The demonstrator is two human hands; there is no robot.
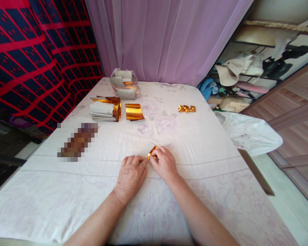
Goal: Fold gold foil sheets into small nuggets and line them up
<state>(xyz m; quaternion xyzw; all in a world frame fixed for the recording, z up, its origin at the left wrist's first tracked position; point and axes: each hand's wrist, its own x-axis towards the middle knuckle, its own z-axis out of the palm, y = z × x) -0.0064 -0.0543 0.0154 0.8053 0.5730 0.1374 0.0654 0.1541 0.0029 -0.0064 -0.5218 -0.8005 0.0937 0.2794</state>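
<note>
A small piece of gold foil (152,151) lies on the table between my two hands, folded or rolled narrow. My right hand (165,164) pinches it from the right, with thumb and fingers curled round its near part. From the other side, my left hand (130,172) presses its fingertips on the foil's lower left end, fingers held together. The fingers partly cover the foil. Beyond my hands a flat gold foil sheet (133,112) lies beside a stack of foil sheets (102,112) with pale backs. Further right sit some twisted gold-foil pieces (187,108).
A clear plastic bag (124,83) with more foil sheets stands at the table's far edge. A pixelated brownish patch (77,142) at the left cannot be made out. A pale floral cloth (74,201) covers the table. A white bag (254,133) and shelves stand right.
</note>
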